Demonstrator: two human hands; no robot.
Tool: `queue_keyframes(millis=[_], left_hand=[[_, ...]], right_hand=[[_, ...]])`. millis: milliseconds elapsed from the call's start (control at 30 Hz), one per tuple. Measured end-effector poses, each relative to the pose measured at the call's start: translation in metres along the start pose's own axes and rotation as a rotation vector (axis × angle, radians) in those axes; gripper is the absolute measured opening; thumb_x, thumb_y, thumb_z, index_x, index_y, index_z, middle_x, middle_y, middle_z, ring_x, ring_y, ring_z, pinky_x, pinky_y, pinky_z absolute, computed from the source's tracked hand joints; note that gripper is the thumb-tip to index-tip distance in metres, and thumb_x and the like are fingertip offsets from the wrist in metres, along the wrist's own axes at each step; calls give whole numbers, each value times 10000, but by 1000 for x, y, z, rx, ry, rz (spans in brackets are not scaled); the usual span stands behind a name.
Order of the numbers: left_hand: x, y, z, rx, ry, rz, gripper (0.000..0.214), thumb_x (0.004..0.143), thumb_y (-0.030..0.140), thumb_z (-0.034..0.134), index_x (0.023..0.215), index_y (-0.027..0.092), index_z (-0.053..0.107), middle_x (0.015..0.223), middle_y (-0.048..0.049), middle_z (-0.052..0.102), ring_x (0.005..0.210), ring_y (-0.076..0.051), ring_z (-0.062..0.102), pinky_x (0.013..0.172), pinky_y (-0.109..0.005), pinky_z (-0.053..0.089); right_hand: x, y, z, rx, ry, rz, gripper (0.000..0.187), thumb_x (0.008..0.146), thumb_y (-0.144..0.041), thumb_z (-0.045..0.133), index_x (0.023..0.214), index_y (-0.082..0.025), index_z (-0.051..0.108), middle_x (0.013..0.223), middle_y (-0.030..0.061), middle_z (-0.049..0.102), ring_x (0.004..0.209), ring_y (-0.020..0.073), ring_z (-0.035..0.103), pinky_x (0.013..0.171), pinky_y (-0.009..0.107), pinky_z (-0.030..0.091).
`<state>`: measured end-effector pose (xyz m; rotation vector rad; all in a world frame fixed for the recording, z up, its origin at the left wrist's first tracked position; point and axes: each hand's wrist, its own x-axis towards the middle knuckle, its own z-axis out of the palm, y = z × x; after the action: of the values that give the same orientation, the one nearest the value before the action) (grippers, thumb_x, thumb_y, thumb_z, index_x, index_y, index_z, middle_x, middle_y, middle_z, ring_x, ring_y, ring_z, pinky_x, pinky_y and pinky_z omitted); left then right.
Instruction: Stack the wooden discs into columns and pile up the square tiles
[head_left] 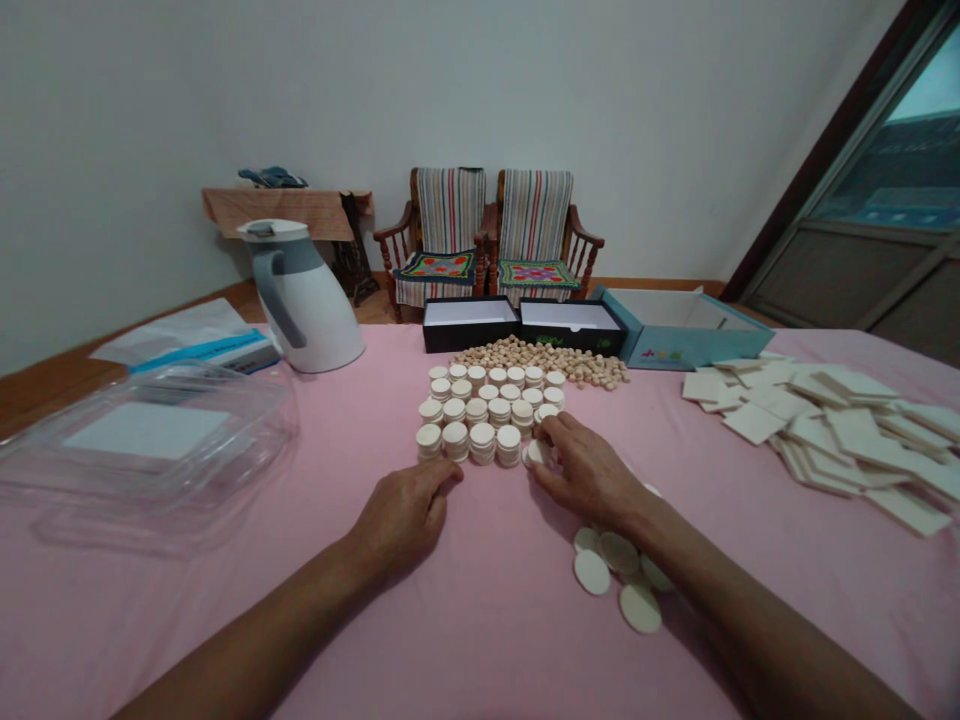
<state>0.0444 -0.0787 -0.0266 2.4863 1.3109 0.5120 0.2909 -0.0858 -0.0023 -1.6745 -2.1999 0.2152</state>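
In the head view, a pink-covered desk [480, 600] is being crowded by a white jug [319, 315], plastic tray [251, 440], blue box [664, 345] and square tiles [847, 430]; loose discs [592, 572] are being partly covered by the right forearm [735, 575]. Pale, round stacked discs [482, 442] are being shown in central rows, those at the near right end being pinched by the right hand [589, 470]. The left hand [401, 515] is being held half-curled beside the near row, its grip impossible to tell.

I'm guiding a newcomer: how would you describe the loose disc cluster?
On the pink-covered table, find the right hand beside the stacked discs. Its forearm partly hides the cluster. Its discs are scattered, unlike the stacks, and round, unlike the square-cornered tiles.
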Motion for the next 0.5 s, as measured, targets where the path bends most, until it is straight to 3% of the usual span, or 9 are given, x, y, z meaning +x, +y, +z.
queue_keyframes(millis=[200,333,400,500], left_hand=[[1,1,-1,-1,6,13,247,794,63,403,923,187,573,843,-28,637,753,-158,588,691,-264,417],[1,2,-2,-5,0,5,261,783,51,401,921,184,578,851,-33,643,761,-163,594,692,-266,423],[1,1,-1,-13,1,2,267,780,50,402,927,184,580,866,-36,648,773,-165,599,701,-267,426],[1,1,0,-11,3,7,270,781,51,401,930,186,582,860,-35,647,778,-168,600,708,-269,427]], right_hand=[[1,-2,4,-29,-29,4,164,790,-258,525,922,-164,500,901,77,546,765,170,496,663,277,356],[1,1,-12,47,-43,9,136,794,-223,522,914,-162,538,883,63,571,730,146,501,642,256,354],[-4,2,-26,115,-166,-38,76,786,-182,509,843,-169,557,807,35,578,696,132,500,621,242,352],[-16,0,-47,187,-517,-184,180,705,-190,606,884,-190,587,842,16,598,749,143,526,628,235,371]])
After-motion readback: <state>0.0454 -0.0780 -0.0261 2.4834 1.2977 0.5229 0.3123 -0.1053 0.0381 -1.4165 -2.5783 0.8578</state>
